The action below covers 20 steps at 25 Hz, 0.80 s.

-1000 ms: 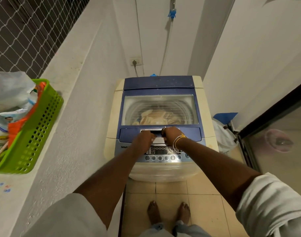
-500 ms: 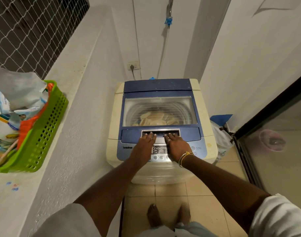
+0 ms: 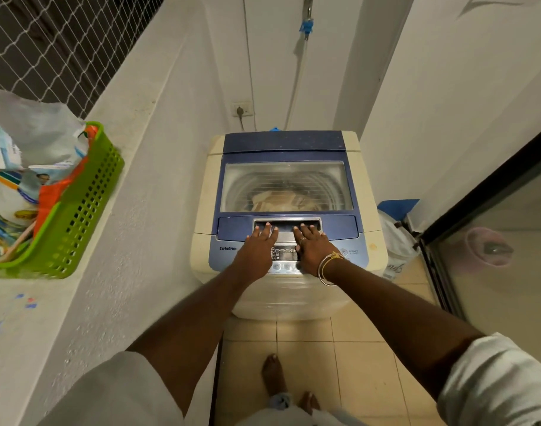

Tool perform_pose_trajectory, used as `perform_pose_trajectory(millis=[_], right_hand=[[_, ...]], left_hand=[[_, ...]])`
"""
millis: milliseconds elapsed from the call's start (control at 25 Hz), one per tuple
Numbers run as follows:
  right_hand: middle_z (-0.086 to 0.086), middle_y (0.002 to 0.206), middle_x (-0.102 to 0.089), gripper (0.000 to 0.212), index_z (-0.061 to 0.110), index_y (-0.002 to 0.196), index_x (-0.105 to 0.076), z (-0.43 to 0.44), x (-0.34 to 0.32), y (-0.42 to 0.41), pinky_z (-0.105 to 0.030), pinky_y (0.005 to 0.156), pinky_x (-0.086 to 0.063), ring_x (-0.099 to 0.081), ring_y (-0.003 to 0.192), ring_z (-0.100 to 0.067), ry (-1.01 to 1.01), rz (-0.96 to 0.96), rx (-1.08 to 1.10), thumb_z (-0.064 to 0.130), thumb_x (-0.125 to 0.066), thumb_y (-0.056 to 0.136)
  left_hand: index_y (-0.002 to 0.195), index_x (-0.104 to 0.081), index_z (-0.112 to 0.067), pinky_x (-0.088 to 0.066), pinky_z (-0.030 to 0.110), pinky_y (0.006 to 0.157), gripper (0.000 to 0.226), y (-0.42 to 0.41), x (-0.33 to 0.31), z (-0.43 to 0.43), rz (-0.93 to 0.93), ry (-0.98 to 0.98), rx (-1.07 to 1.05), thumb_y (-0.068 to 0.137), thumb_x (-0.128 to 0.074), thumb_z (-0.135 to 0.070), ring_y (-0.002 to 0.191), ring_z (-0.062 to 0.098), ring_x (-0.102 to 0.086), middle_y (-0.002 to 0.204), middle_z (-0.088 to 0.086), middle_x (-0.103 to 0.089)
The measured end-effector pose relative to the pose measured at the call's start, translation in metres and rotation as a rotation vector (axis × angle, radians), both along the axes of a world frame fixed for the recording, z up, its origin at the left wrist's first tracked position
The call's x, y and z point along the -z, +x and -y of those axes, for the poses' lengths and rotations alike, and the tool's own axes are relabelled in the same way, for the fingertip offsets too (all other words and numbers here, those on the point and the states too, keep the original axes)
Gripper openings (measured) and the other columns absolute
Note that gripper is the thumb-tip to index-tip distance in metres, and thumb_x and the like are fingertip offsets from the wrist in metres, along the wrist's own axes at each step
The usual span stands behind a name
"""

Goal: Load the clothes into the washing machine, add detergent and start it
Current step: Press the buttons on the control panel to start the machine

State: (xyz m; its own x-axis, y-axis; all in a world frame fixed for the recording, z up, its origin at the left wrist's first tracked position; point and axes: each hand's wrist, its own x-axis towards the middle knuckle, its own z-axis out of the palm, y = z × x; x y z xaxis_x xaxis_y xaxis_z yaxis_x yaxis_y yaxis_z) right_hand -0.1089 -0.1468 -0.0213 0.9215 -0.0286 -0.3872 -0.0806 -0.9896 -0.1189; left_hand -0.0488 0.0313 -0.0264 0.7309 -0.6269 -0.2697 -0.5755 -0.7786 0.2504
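Head view, looking down. Washing machine [image 3: 206, 210]: top-loader, boxy cream plastic body with a rounded front, on tan floor tiles. Green basket [image 3: 78, 216] sits well to the left of the machine on a rough white ledge [image 3: 48, 302]. It is slotted hard plastic, stuffed with crinkly plastic bags and printed packets, probably parked there to stay within reach.

Lid [image 3: 286, 146] on the machine's top is down flat, a glossy blue frame round a clear ribbed window [image 3: 324, 179]. Clothes [image 3: 278, 198], the task's load, lie in the drum under that window: pale, soft, crumpled heap.

Left hand [image 3: 257, 250] and right hand [image 3: 312, 250] both lie flat on the machine's front edge, palms over the control panel [image 3: 286, 255], fingertips reaching into the lid's chrome-rimmed handle recess [image 3: 286, 224]. Grip on both: fingers straight, slightly spread, clamped on nothing. Looks like pressing the lid home or getting ready to lift it; cannot tell which.

Panel: small display and a row of round buttons, mostly hidden by the hands. Thin metal bangles [image 3: 326, 270] on the right wrist.

Loading looks done. Cannot tell if detergent is in. Start likely not pressed yet.
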Motion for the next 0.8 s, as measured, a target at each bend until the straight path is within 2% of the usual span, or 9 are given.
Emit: perform_pose_trajectory(millis=[240,440,560,680,800], right_hand=[[-0.01,0.163,-0.007,0.086,0.014,0.157,-0.008,0.003,0.007,-0.006,-0.049,0.118,-0.018,-0.009,0.149,-0.033,0.051,0.05,0.008,0.035,-0.058,0.091],[-0.008,0.164,-0.004,0.064,0.016,0.157,-0.008,0.003,0.006,-0.013,-0.052,0.117,-0.016,-0.004,0.15,-0.032,0.073,0.048,0.034,0.031,-0.036,0.101],[-0.005,0.165,0.002,0.066,0.019,0.157,-0.004,0.002,0.004,-0.01,-0.057,0.117,-0.015,0.001,0.151,-0.03,0.056,-0.034,0.052,0.035,-0.036,0.102],[-0.004,0.165,-0.003,0.07,0.02,0.157,-0.004,-0.002,-0.007,-0.009,-0.059,0.117,-0.017,-0.002,0.151,-0.029,0.11,-0.054,0.104,0.037,-0.042,0.1],[-0.005,0.164,-0.008,0.064,0.018,0.157,-0.006,-0.014,-0.017,-0.027,-0.055,0.118,-0.016,-0.007,0.151,-0.026,0.165,0.074,0.152,0.038,-0.033,0.103]], left_hand=[[0.158,-0.003,-0.019,-0.025,0.055,0.118,0.089,-0.009,-0.001,0.01,-0.087,0.098,-0.065,0.091,-0.059,-0.012,0.15,0.042,0.004,0.166,0.007,0.006],[0.158,0.003,-0.026,-0.024,0.054,0.118,0.088,-0.007,-0.001,-0.001,-0.187,0.152,-0.048,0.094,-0.054,-0.007,0.15,0.04,0.011,0.164,0.006,0.017],[0.158,0.001,-0.027,-0.027,0.052,0.115,0.083,-0.014,-0.003,-0.003,-0.194,0.115,-0.082,0.096,-0.05,-0.006,0.15,0.038,0.011,0.164,0.003,0.016],[0.158,-0.008,-0.024,-0.021,0.051,0.118,0.075,-0.015,-0.006,-0.007,-0.201,0.067,-0.085,0.096,-0.048,-0.008,0.151,0.039,0.005,0.166,0.005,0.008],[0.155,-0.022,-0.021,-0.026,0.056,0.117,0.06,-0.024,-0.003,-0.024,-0.132,0.014,-0.074,0.099,-0.044,-0.018,0.149,0.039,-0.015,0.166,0.008,-0.004]])
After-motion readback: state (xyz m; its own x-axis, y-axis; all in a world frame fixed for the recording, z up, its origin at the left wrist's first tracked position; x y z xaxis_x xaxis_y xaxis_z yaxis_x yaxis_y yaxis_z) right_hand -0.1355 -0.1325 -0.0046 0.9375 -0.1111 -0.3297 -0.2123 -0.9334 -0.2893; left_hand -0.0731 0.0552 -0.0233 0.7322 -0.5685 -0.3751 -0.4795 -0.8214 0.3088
